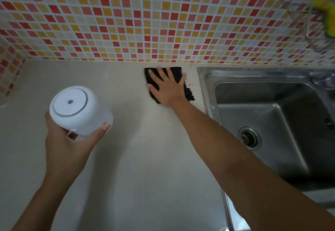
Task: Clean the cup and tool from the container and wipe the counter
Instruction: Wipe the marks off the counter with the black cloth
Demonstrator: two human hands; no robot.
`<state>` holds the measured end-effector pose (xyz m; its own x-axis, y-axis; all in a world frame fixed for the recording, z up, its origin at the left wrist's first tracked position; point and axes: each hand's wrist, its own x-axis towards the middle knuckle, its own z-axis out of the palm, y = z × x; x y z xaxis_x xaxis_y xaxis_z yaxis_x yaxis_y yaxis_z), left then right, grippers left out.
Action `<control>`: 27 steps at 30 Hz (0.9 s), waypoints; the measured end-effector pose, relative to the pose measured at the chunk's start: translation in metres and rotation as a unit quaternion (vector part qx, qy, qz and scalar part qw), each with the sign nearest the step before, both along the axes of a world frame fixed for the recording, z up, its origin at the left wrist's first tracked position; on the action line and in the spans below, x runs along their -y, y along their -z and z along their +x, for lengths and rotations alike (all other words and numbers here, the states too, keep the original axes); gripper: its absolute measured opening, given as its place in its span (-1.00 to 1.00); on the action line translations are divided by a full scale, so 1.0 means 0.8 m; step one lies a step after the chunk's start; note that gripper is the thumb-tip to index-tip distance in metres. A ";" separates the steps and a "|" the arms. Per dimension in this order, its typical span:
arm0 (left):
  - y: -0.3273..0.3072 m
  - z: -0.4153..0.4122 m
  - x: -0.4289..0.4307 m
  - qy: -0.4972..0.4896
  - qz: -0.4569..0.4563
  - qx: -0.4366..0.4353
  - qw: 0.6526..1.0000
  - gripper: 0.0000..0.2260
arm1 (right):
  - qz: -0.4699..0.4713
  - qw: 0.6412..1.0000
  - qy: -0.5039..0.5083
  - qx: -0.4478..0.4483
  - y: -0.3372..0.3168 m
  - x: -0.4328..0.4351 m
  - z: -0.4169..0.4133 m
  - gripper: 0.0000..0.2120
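Container (79,110) gripped tilted in left hand (72,145), base facing up; right hand (167,87) flat on dark cloth (178,74)

The light is dim and even, with a greyish cast over the counter (145,158). A pale sheen runs in soft streaks along the counter between the two forearms. The sink (262,122), right of the right hand (167,87), catches dull reflections on its steel walls. Wide-angle bending curves the tiled wall (145,22), and the yellow thing (324,13) far right is blurred.
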<state>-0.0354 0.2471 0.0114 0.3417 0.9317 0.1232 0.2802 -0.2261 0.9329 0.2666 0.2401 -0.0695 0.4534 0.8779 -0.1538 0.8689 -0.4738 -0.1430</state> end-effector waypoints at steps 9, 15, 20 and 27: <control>-0.008 0.022 0.007 0.013 -0.007 0.022 1.000 -0.15 | 0.057 0.989 0.137 0.015 0.019 0.126 -0.009 -0.43; -0.014 0.027 -0.009 0.008 -0.013 0.039 0.999 -0.18 | 0.081 0.992 0.096 0.011 0.006 0.226 -0.155 -0.47; -0.007 0.019 -0.025 0.005 -0.012 0.033 0.999 -0.14 | 0.076 0.997 -0.027 -0.013 0.006 0.161 -0.170 -0.46; -0.006 0.003 -0.029 0.007 0.001 0.008 1.000 -0.12 | -0.013 0.993 0.113 0.016 0.009 0.020 0.035 -0.42</control>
